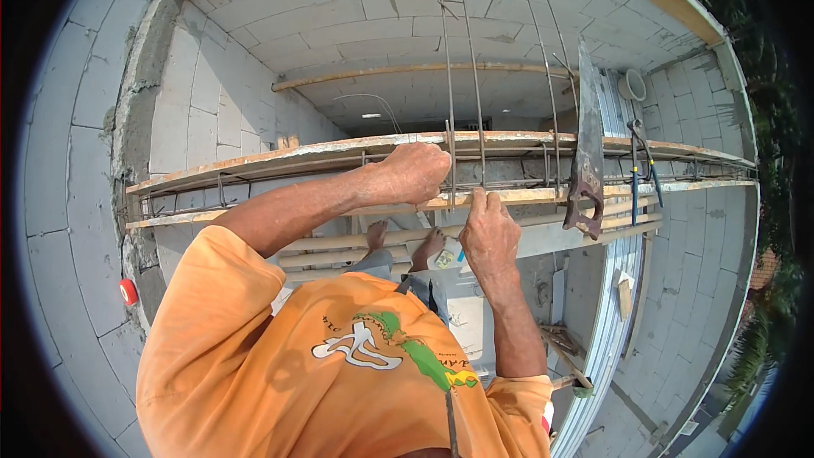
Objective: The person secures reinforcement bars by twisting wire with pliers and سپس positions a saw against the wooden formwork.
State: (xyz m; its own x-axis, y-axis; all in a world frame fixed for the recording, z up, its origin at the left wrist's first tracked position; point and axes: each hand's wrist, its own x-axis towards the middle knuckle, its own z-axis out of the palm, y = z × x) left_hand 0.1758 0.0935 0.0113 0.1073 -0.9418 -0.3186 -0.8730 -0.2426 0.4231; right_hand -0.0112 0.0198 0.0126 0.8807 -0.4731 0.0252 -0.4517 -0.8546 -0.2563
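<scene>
My left hand (pixel 414 174) is closed in a fist over the wooden formwork trough, right beside an upright steel rod (pixel 450 102). My right hand (pixel 492 233) is closed too, its bent fingers at the near formwork board (pixel 526 195), just below the foot of a second rod (pixel 476 76). Whatever either set of fingers grips is hidden. Inside the trough runs a rebar cage (pixel 526 171). To the right of my hands, a handsaw (pixel 587 136) stands tilted across the boards. Beyond it hang pincers (pixel 634 182) with blue handles.
Pale block walls (pixel 288 8) enclose the space. Below the trough lie several wooden poles (pixel 339 259), with bare feet (pixel 428 248) beside them. A white bucket (pixel 632 85) is at the back right. On the left wall sits a round red object (pixel 128 292). Corrugated metal sheet (pixel 598 373) lies lower right.
</scene>
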